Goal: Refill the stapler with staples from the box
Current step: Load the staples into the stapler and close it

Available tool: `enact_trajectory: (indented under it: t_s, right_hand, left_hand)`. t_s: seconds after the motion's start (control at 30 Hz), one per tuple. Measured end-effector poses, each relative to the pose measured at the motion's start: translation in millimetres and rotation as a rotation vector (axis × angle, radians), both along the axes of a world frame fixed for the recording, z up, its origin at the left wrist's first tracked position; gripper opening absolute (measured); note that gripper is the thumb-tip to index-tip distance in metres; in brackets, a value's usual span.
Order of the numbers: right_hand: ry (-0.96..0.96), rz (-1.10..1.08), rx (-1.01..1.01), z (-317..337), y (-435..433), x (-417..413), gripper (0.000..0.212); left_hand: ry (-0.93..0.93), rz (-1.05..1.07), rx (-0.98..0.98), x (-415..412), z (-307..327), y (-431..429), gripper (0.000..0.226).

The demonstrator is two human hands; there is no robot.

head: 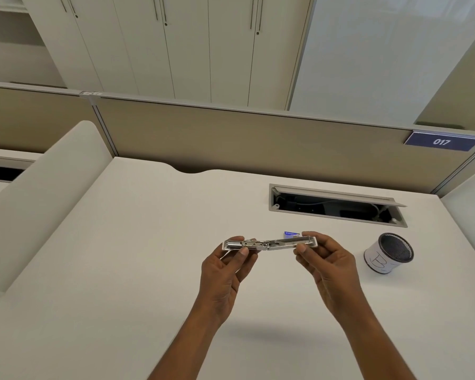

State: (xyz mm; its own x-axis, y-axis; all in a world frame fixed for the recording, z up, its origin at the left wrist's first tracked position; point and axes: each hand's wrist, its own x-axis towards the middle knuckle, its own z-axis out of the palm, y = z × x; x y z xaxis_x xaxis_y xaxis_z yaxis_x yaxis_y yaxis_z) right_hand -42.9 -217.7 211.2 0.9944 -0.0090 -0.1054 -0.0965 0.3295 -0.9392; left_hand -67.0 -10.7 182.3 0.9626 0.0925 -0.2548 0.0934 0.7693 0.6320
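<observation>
1. The silver metal stapler [269, 243], swung fully open into one long flat strip, is held in the air above the white tabletop [126, 270], near the centre of the view.
2. The left hand [225, 272] pinches its 9 o'clock end between thumb and fingers; the right hand [327, 264] pinches the 3 o'clock end in the same way. I judge this two-ended grip keeps the hinge stretched so that the staple channel faces up for loading.
3. The small blue staple box [290, 234] lies on the tabletop just behind the stapler, at 12 o'clock from it, partly hidden; its print is too small to read. It seems to be untouched, so the refill itself is probably not yet begun.
4. At 3 o'clock stands a white cylindrical cup with a dark mesh inside [388, 255]; a hand-drawn "B" is on its side.
5. At 1 o'clock, on the beige partition, a blue plate [442, 142] reads "017".
</observation>
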Motion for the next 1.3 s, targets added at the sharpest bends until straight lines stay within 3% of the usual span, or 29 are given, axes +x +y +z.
enact_trajectory:
  t_s: [0.1, 0.3, 0.47, 0.67, 0.87, 1.0, 1.13, 1.23, 1.3]
  right_hand:
    - [-0.095, -0.016, -0.118, 4, 5, -3, 0.036]
    - [-0.442, 0.094, -0.539, 26, 20, 8, 0.025]
    - [-0.528, 0.249, -0.765, 29, 38, 10, 0.027]
    - [-0.544, 0.295, -0.793, 25, 46, 9, 0.028]
    - [-0.5, 0.441, -0.762, 22, 43, 13, 0.027]
    - [-0.499, 0.517, -0.829, 23, 40, 13, 0.03]
    - [-0.436, 0.541, -0.826, 17, 34, 14, 0.026]
    - [-0.173, 0.52, -0.802, 14, 30, 16, 0.051]
    - [-0.021, 0.55, -0.762, 15, 28, 18, 0.056]
  left_hand:
    - [-0.017, 0.002, 0.039, -2, -3, -2, 0.021]
    - [-0.058, -0.058, 0.166, -6, -2, -9, 0.02]
    - [-0.153, -0.133, 0.295, -8, 3, -14, 0.022]
    - [-0.159, -0.197, 0.254, -6, 7, -11, 0.022]
    - [-0.03, -0.257, -0.005, -4, 17, -8, 0.041]
    - [0.015, -0.247, 0.163, -4, 19, -12, 0.058]
    - [-0.005, -0.272, 0.331, -4, 18, -12, 0.051]
    - [0.024, -0.216, 0.491, -3, 16, -12, 0.06]
    - [0.011, -0.216, 0.604, -3, 13, -13, 0.057]
